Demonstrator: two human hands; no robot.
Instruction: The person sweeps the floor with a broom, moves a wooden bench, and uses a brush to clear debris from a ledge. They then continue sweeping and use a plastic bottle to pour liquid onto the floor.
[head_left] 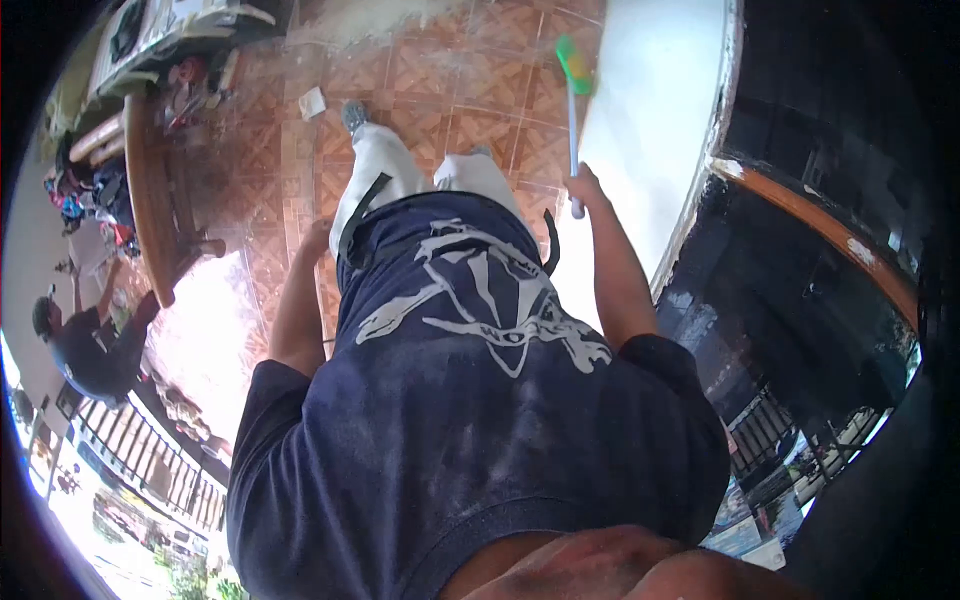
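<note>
Held in my right hand is the pale handle of a green-headed tool. Its head is up beside the white panel at the right, above the tiled floor; the exact kind of tool is too blurred to tell. Beside my left hip hangs my left hand, small and dim, its fingers too unclear to read and nothing visible in it. My dark shirt and white trousers fill the middle of the view.
A small pale square lies on the tiled floor. Curved wooden furniture stands at the left, near another person in dark clothes. Dark glossy panels with a brown strip are at the right; a railing shows lower left.
</note>
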